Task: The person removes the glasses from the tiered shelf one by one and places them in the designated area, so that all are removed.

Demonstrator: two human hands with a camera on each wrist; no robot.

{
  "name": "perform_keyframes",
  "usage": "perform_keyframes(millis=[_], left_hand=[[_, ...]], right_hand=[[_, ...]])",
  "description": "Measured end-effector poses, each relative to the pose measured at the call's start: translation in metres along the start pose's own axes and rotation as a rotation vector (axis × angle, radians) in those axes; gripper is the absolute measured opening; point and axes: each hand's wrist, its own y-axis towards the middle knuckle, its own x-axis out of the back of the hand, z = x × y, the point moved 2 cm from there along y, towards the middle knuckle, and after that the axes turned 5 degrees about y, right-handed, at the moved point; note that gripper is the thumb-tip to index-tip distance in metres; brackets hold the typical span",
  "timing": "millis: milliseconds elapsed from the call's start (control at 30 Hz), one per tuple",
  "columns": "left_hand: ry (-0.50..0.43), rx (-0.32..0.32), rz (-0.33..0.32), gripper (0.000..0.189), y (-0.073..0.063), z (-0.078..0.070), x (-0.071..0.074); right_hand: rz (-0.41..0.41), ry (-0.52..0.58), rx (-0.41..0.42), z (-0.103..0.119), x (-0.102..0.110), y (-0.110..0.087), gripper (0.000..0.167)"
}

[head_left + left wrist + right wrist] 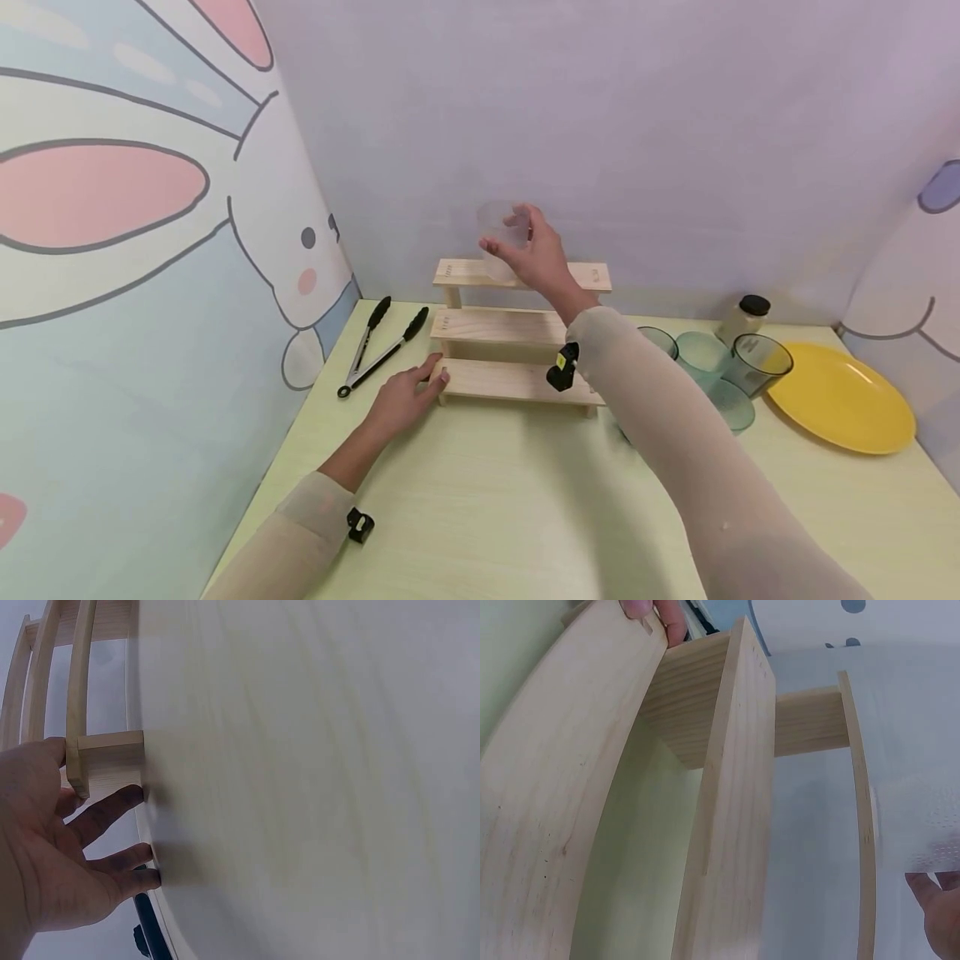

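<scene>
A three-step wooden display rack (498,325) stands against the back wall. My left hand (405,400) pinches the left end of its lowest board (77,712), thumb on one face and a finger on the other. Above, my right hand (543,260) grips a clear, colourless cup (497,223) between thumb and fingers, at the top board (467,272). The cup stands upright, its base at the board; whether it bears its full weight there I cannot tell. In the right wrist view, the ridged cup wall (919,825) shows beside the top board's edge.
Black-tipped metal tongs (378,357) lie spread left of the rack. Several greenish and grey glasses (761,358) stand to the right, partly behind my right sleeve. Near them are a black-lidded jar (742,318) and a yellow oval plate (847,400). Walls close off the back and left.
</scene>
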Motion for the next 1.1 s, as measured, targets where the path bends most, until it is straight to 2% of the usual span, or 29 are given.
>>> perform_keyframes(millis=[267, 833, 1100], left_hand=[[0.011, -0.007, 0.002, 0.068, 0.0004, 0.0021, 0.0016], [0.004, -0.001, 0.000, 0.068, 0.0005, 0.0012, -0.0006], [0.001, -0.049, -0.030, 0.071, 0.0019, 0.0001, -0.0018]], right_hand=[[-0.006, -0.025, 0.024, -0.0002, -0.0012, 0.0014, 0.091], [-0.025, -0.002, 0.031, -0.0044, -0.0025, 0.0020, 0.091], [-0.032, 0.034, 0.021, -0.0059, 0.0011, 0.0019, 0.090]])
